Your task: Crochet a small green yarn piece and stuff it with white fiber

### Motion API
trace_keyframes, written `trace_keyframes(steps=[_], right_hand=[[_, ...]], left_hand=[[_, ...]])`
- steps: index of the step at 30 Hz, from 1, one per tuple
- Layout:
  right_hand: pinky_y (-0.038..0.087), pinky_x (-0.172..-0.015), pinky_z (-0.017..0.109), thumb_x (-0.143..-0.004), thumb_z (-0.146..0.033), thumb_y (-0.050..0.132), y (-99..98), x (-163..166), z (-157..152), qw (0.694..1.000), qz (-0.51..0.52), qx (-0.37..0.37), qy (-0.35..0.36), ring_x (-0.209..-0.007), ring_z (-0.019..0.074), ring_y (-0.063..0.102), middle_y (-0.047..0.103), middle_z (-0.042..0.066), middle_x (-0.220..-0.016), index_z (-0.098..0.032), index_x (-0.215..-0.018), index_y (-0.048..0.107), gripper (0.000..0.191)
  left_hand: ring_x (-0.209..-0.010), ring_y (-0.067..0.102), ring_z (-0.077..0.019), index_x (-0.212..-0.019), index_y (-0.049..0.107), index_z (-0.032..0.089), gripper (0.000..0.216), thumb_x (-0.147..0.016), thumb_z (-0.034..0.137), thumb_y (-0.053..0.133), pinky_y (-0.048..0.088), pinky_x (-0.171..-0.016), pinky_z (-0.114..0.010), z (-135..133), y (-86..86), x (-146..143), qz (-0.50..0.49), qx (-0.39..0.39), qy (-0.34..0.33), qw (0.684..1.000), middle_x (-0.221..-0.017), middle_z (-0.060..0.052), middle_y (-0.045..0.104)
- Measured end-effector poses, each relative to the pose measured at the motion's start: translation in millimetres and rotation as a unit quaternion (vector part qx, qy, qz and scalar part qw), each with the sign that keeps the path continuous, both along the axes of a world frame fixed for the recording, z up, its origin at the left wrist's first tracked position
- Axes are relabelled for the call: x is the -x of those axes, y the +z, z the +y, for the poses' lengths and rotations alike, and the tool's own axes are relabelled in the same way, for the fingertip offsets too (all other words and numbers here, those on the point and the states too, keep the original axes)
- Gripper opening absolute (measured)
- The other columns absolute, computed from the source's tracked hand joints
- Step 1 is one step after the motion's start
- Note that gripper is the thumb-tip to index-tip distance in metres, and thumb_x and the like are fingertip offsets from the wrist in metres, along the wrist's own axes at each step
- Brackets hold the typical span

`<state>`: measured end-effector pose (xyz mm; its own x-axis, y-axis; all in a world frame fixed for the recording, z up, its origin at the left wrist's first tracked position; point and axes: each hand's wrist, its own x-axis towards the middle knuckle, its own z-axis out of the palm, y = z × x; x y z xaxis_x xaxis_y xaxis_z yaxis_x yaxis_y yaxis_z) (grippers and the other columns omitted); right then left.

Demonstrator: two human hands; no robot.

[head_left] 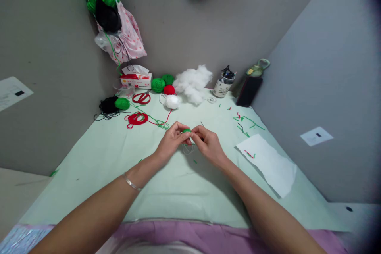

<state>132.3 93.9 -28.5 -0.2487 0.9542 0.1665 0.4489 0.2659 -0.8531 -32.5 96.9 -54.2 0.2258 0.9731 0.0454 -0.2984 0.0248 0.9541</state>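
Between my hands, above the middle of the table, is a small green yarn piece (186, 130), mostly covered by fingers. My left hand (173, 139) is closed, pinching this piece between thumb and fingers. Close against it, my right hand (208, 142) is also closed, its thumb and index fingertip meeting at the piece's right edge; what they pinch is hidden. A thin dark rod tip (202, 124) shows just beyond the right fingers; I cannot tell if it is held. Pale thin thread (188, 149) hangs in loops below the hands.
At the back stand a tissue box (136, 81), green yarn balls (158, 85), white stuffing (194, 84), a pen cup (223, 85) and a phone (249, 91). Red-handled scissors (141, 98) and red yarn (137, 119) lie left. White paper (269, 164) and yarn scraps lie right.
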Motion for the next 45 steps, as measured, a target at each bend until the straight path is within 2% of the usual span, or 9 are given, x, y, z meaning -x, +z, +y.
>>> trace_keyframes(steps=[5, 11, 17, 22, 24, 28, 31, 35, 45], right_hand=[[0.029, -0.055, 0.026, -0.092, -0.031, 0.050, 8.6, -0.8, -1.7, 1.000, -0.005, 0.016, 0.018, -0.053, 0.0115, 0.038, 0.047, -0.007, -0.057, -0.021, -0.084, 0.060, 0.016], [0.024, -0.052, 0.027, -0.090, -0.026, 0.050, 14.0, 14.3, -17.5, 0.998, -0.030, 0.046, 0.008, -0.049, 0.0121, 0.035, 0.040, -0.007, -0.053, -0.023, -0.073, 0.049, 0.017], [0.026, -0.054, 0.028, -0.092, -0.028, 0.050, 12.3, 14.6, -21.3, 0.999, -0.036, 0.037, 0.013, -0.051, 0.0131, 0.037, 0.042, -0.007, -0.054, -0.023, -0.077, 0.052, 0.017], [0.042, -0.080, 0.034, -0.086, -0.031, 0.067, 18.5, -1.6, -4.6, 0.996, -0.016, -0.089, -0.010, -0.088, 0.0214, 0.059, 0.067, 0.005, -0.086, -0.023, -0.074, 0.066, 0.015], [0.045, -0.086, 0.036, -0.085, -0.033, 0.069, 22.1, -5.1, -1.7, 0.996, 0.076, -0.047, 0.025, -0.097, 0.0227, 0.061, 0.070, 0.007, -0.098, -0.022, -0.067, 0.062, 0.023], [0.046, -0.059, 0.029, -0.085, -0.040, 0.068, 23.2, -5.6, -1.0, 0.967, 0.219, 0.107, 0.076, -0.065, 0.0138, 0.057, 0.069, 0.005, -0.095, -0.022, -0.075, 0.054, 0.025], [0.041, -0.054, 0.026, -0.084, -0.039, 0.069, 16.3, -6.2, 2.5, 0.987, 0.145, 0.064, 0.020, -0.058, 0.0097, 0.046, 0.070, 0.006, -0.107, -0.022, -0.103, 0.058, 0.027], [0.039, -0.064, 0.027, -0.086, -0.034, 0.065, 4.2, -6.5, 8.1, 1.000, -0.001, 0.005, 0.024, -0.066, 0.0131, 0.049, 0.067, 0.001, -0.081, -0.020, -0.090, 0.066, 0.015], [0.028, -0.056, 0.027, -0.091, -0.047, 0.061, -4.2, -2.1, 9.6, 0.999, 0.008, 0.038, 0.020, -0.058, 0.0116, 0.038, 0.047, -0.005, -0.060, -0.018, -0.075, 0.065, 0.033]], left_hand=[[-0.069, 0.069, -0.0161, -0.099, 0.059, 0.018, 0.029, -0.083, 0.037, 0.074, 0.054, -0.074, -0.031, 1.3, -0.2, 0.5, 0.014, -0.002, 0.004, 1.000, -0.072, 0.000, 0.069], [-0.056, 0.055, -0.0106, -0.082, 0.055, 0.021, 0.017, -0.074, 0.014, 0.069, 0.044, -0.058, -0.024, 3.7, -4.7, -8.0, 0.045, -0.020, 0.083, 0.995, -0.068, 0.006, 0.061], [-0.073, 0.061, -0.0142, -0.082, 0.059, 0.020, 0.012, -0.074, 0.015, 0.066, 0.048, -0.070, -0.026, 3.9, 0.9, -6.9, 0.046, -0.017, 0.092, 0.995, -0.079, 0.002, 0.065], [-0.084, 0.064, -0.0156, -0.096, 0.067, 0.020, 0.016, -0.081, 0.024, 0.066, 0.047, -0.078, -0.027, 5.5, 0.1, 0.6, 0.037, 0.015, 0.075, 0.996, -0.090, -0.001, 0.071], [-0.080, 0.062, -0.0153, -0.096, 0.071, 0.020, 0.016, -0.081, 0.025, 0.067, 0.046, -0.074, -0.026, 5.4, -0.7, 1.6, 0.041, 0.026, 0.062, 0.997, -0.090, -0.001, 0.071], [-0.068, 0.056, -0.0128, -0.090, 0.074, 0.019, 0.013, -0.081, 0.027, 0.070, 0.043, -0.066, -0.025, 3.2, 0.5, 0.0, 0.039, 0.033, 0.035, 0.998, -0.082, 0.000, 0.068], [-0.065, 0.055, -0.0115, -0.090, 0.072, 0.019, 0.012, -0.081, 0.027, 0.069, 0.044, -0.066, -0.025, 1.3, 2.4, -1.0, 0.026, 0.040, 0.042, 0.998, -0.084, 0.000, 0.066], [-0.065, 0.056, -0.0112, -0.087, 0.068, 0.019, 0.009, -0.079, 0.024, 0.068, 0.045, -0.066, -0.025, 0.4, 2.6, -0.5, 0.018, 0.047, 0.055, 0.997, -0.081, 0.002, 0.064], [-0.071, 0.061, -0.0129, -0.096, 0.069, 0.019, 0.019, -0.082, 0.030, 0.073, 0.049, -0.074, -0.027, 0.9, -3.4, -0.9, 0.024, 0.030, 0.040, 0.998, -0.084, 0.001, 0.067]])
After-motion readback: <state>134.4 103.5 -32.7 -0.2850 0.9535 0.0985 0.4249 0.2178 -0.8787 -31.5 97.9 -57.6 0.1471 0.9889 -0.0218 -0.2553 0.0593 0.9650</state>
